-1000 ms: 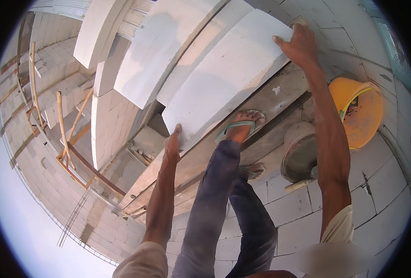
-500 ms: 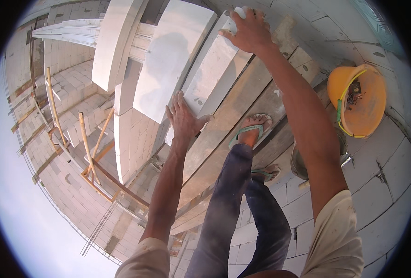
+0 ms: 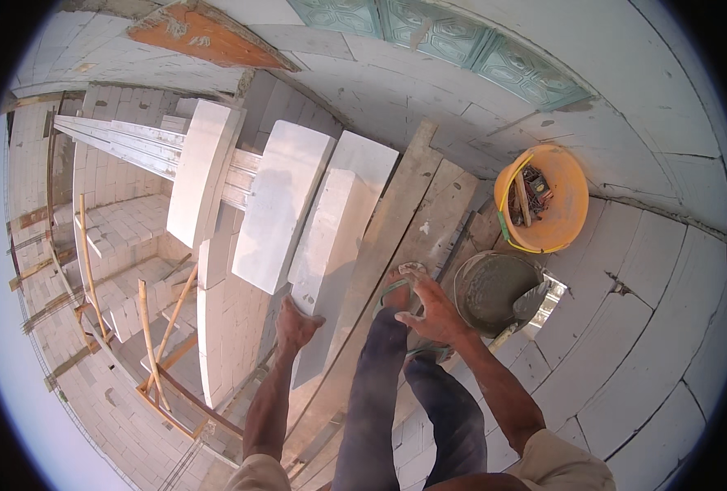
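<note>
A long white lightweight concrete block (image 3: 331, 221) lies on the wooden planks, beside another white block (image 3: 286, 204). My left hand (image 3: 298, 323) is at the near end of the long block, touching it, thumb spread away from the fingers. My right hand (image 3: 433, 309) is off the block and holds nothing, thumb and fingers apart. It hovers over the planks by my sandalled foot, just left of a dark bucket (image 3: 460, 299) of grey mortar. A metal tool (image 3: 534, 301) with a pale handle leans in that bucket.
An orange bucket (image 3: 575, 200) with tools and scraps stands by the wall on the right. Wooden planks (image 3: 417, 217) run under my feet. A third block (image 3: 204, 172) rests across pale metal lengths (image 3: 126, 147) at left. Bamboo poles (image 3: 151, 344) stand beyond the edge.
My right hand has left the far end of the long block and come back toward me, near the mortar bucket. My left hand stays at the near end. The view has shifted toward the wall.
</note>
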Tool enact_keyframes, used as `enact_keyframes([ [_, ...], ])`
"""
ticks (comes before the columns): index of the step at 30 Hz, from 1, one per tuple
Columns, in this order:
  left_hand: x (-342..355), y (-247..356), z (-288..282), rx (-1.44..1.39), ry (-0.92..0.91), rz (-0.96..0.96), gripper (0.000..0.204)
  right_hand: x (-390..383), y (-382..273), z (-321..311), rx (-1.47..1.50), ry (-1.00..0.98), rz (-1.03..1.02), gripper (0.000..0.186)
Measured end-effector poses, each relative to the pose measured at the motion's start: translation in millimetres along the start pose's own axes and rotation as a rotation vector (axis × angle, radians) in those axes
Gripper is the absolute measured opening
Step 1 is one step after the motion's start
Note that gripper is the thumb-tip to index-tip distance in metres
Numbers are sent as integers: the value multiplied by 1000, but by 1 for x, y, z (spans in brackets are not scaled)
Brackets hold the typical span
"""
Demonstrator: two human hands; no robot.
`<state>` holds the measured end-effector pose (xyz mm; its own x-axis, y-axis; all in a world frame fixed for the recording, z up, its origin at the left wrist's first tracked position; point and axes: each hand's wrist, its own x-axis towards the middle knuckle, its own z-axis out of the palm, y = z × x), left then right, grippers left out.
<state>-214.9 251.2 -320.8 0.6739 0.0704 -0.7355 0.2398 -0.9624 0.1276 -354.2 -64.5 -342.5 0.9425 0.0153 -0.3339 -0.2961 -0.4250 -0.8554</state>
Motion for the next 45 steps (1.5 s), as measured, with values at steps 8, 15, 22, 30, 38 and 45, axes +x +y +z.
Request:
enact_keyframes([
  [8, -200, -76, -57, 362, -148, -201, 98, -295, -94, 2, -30, -597, 251, 80],
  [15, -295, -102, -134, 546, -233, -68, 98, -361, -189, -24, 255, -390, 452, 80],
  [22, -354, -23, -198, 750, 12, 308, 97, -339, -262, -82, 103, 195, 165, 71],
  [30, -395, 114, -227, 873, 74, 798, 91, -299, -345, -105, -389, 665, -190, 90],
  [38, -460, 241, -199, 1255, -120, 1435, 90, -340, -336, -116, -459, 612, 261, 64],
  [45, -538, 290, -105, 1715, -441, 1915, 76, -452, -342, -21, -211, 1050, 525, 60],
])
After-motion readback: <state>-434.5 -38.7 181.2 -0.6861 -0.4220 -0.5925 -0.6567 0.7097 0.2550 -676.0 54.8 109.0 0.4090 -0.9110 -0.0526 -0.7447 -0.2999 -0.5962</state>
